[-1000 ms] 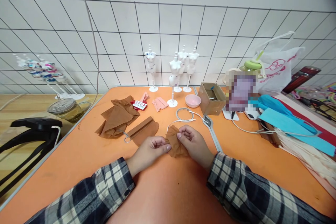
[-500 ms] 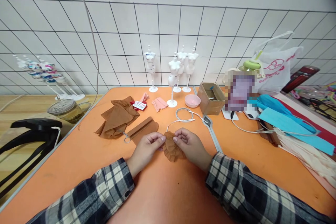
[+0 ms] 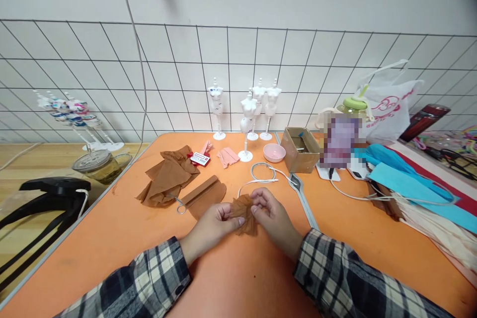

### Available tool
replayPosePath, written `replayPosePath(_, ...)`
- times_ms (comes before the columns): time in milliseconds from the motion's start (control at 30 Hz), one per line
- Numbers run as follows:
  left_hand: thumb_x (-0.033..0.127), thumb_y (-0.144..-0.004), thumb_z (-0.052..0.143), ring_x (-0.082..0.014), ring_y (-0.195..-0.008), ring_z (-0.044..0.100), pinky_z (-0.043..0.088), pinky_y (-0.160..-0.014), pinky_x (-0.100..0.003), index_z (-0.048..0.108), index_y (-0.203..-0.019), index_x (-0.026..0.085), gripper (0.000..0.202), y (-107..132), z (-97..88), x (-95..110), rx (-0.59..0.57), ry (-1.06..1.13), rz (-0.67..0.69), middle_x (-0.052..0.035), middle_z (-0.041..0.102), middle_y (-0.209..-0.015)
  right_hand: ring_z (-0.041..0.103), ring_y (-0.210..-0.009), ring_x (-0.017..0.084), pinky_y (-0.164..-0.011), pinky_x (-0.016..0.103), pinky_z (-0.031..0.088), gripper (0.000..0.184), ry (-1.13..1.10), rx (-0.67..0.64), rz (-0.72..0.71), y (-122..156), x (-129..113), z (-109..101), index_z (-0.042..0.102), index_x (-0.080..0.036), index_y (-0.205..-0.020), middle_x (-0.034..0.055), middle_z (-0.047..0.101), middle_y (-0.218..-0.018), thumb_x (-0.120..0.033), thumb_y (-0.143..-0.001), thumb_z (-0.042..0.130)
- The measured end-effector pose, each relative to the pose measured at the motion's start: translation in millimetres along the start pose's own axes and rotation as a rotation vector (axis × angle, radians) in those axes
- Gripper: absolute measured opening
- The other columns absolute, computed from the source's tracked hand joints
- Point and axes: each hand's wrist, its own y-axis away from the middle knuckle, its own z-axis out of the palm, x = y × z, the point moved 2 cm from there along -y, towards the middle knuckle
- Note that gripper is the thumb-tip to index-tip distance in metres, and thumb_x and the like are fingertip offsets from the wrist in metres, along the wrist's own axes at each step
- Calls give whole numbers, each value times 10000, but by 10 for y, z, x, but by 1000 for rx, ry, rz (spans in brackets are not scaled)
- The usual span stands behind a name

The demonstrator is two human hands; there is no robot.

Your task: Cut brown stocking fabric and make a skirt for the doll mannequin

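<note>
Between my hands is a small piece of gathered brown fabric [image 3: 246, 216], ruffled along its edges. My left hand [image 3: 214, 226] pinches its left side, thumb lying across the front. On the right side, my right hand [image 3: 274, 213] grips it between thumb and fingers. Just beyond my left hand lies a flat brown fabric piece [image 3: 204, 196] with a folded strip. Small scissors [image 3: 181, 207], with one ring handle showing, stick out from under a crumpled heap of brown fabric [image 3: 169, 176]. A white cable [image 3: 257, 182] curls on the table behind my right hand.
Small white dress forms [image 3: 248, 119] stand at the back of the orange table [image 3: 223, 278]. Near them are pink fabric [image 3: 228, 156], a pink bowl [image 3: 274, 152] and a cardboard box [image 3: 300, 151]. Blue fabric [image 3: 417, 184] lies right; a black stand [image 3: 52, 189] is at left.
My left thumb has slid further right across the brown fabric, which is turned and bunched differently. My right fingers have shifted on its edge. The camera view has tilted up slightly.
</note>
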Motion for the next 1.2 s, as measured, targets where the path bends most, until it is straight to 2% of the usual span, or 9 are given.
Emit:
replayPosePath(100, 441, -755, 734, -193, -731, 639, 464, -698, -288, 673, -781, 127, 321, 19, 36, 23, -52, -74, 17, -57, 707, -775, 583, -853, 150, -769, 283, 457, 405, 84, -36, -25, -1, -23, -13, 546, -210, -1196, 54, 618, -1105, -293, -805, 614)
replayPosePath(267, 477, -748, 732, -156, -678, 588, 427, -627, -254, 649, -810, 120, 371, 50, 45, 65, -49, -131, 26, -43, 664, -746, 555, -714, 151, -651, 266, 430, 167, 143, -44, -69, -19, -76, -25, 662, -168, -794, 34, 633, -769, -306, -832, 575)
replayPosePath(400, 510, -732, 737, -169, -752, 597, 440, -677, -263, 638, -918, 124, 440, 44, -6, 85, 6, -108, 76, -51, 666, -822, 581, -708, 150, -634, 255, 440, 176, 68, -15, -27, -18, -81, -23, 666, -173, -833, 31, 660, -788, -308, -847, 555)
replayPosePath(533, 479, -691, 778, -200, -785, 630, 465, -724, -300, 655, -912, 110, 447, 5, 14, 34, -22, -45, 15, -81, 692, -861, 576, -720, 147, -645, 252, 416, 138, 236, 38, -80, -12, -107, -30, 647, -181, -839, 19, 652, -790, -282, -850, 554)
replayPosePath(633, 425, -644, 821, -200, -764, 638, 473, -716, -301, 655, -851, 117, 406, -26, 56, -8, 50, -24, 12, -66, 698, -834, 549, -679, 137, -617, 251, 385, 147, 303, 43, -81, -16, -92, -21, 594, -187, -839, 1, 613, -747, -293, -888, 504)
replayPosePath(800, 364, -689, 800, -187, -779, 638, 476, -728, -292, 664, -884, 134, 330, -24, 93, -31, 87, 21, 79, -45, 697, -834, 507, -656, 132, -588, 247, 395, 197, 62, 40, -15, -34, -3, 16, 490, -199, -819, -9, 527, -726, -360, -920, 436)
replayPosePath(933, 334, -708, 794, -199, -837, 638, 477, -762, -305, 660, -977, 148, 353, 7, 42, -29, 63, 97, 87, -53, 696, -901, 550, -679, 139, -568, 244, 451, 267, -177, -16, 59, -36, -3, 23, 511, -203, -981, 0, 561, -789, -431, -849, 551)
replayPosePath(1067, 355, -756, 757, -218, -913, 631, 472, -837, -339, 649, -994, 147, 334, 37, -1, 5, 86, 123, 116, -71, 688, -969, 574, -675, 143, -541, 248, 483, 336, -214, -55, 128, -36, -33, 14, 553, -181, -880, 27, 601, -800, -498, -794, 623)
replayPosePath(1200, 292, -653, 847, -246, -1085, 595, 451, -941, -366, 594, -1151, 187, 568, 26, 72, 27, 70, 139, 179, -93, 656, -1168, 590, -633, 150, -568, 286, 517, 393, -308, 42, 170, -44, -30, 15, 540, -192, -874, 28, 621, -772, -543, -749, 666)
